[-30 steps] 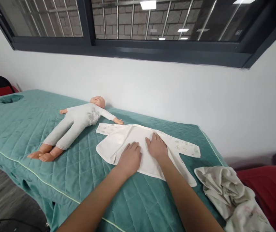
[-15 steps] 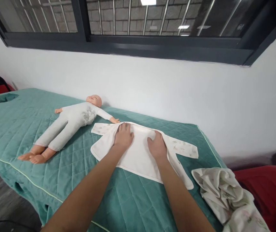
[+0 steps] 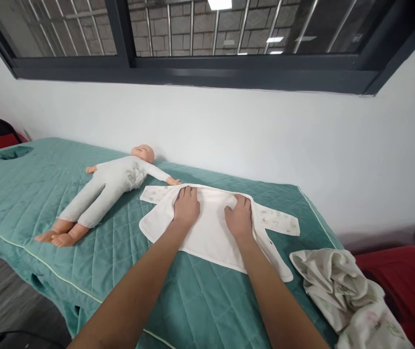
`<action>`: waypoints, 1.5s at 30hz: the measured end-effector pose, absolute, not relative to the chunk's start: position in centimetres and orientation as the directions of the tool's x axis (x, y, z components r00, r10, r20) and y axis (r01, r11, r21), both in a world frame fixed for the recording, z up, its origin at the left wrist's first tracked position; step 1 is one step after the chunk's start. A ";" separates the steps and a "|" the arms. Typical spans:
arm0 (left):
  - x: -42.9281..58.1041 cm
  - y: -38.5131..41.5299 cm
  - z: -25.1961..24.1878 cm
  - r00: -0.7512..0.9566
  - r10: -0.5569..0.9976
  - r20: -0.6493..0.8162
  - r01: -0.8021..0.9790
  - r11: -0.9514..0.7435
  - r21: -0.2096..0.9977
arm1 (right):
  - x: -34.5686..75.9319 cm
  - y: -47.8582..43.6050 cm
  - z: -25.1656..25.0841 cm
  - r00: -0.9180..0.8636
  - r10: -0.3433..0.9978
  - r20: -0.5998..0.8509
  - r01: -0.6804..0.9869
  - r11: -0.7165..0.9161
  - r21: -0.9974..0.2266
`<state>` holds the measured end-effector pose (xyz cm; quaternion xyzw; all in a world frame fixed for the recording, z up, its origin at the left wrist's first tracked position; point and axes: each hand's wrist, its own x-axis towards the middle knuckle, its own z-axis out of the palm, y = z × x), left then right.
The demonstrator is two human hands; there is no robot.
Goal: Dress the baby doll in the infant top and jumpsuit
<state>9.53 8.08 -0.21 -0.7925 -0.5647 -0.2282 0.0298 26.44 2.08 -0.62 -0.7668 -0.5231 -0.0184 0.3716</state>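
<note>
A small white baby jacket (image 3: 207, 228) lies spread on the green quilted bed cover (image 3: 189, 305), its front opened out and its printed sleeves stretched to both sides. My left hand (image 3: 187, 206) rests on the left front panel near the collar, fingers stretched and thumb apart. On the right panel lies my right hand (image 3: 239, 218), its thumb set off from the fingers. Both hands press on the cloth, and their fingertips are partly hidden along the fold. To the left a baby doll (image 3: 115, 179) with a white cloth body lies on its back, one hand near the jacket's left sleeve.
A crumpled printed cloth (image 3: 345, 286) lies at the bed's right edge, beside a red chair (image 3: 407, 281). White wall (image 3: 229, 131) and a dark window frame (image 3: 247, 77) run behind the bed. A hole (image 3: 14, 152) shows in the cover at far left.
The view has shifted slightly, moving the whole scene a little in the picture. Both hands stay on the jacket, with hardly any movement against it.
</note>
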 end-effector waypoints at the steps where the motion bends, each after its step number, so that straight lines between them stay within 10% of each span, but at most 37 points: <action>1: 9.5 8.0 -0.2 0.268 0.879 0.394 0.904 -0.371 0.213 | 26.4 2.0 -0.6 0.437 0.802 0.408 0.827 -0.179 -0.534; 20: 9.7 8.5 -1.3 0.531 0.787 0.313 0.759 -0.606 0.237 | 25.0 1.8 -0.7 -0.067 0.967 0.244 0.952 0.135 -0.275; 45: 9.9 8.6 -1.4 0.423 0.839 0.343 0.813 -0.518 0.265 | 24.2 2.1 -0.8 0.076 0.994 0.074 0.990 -0.066 -0.126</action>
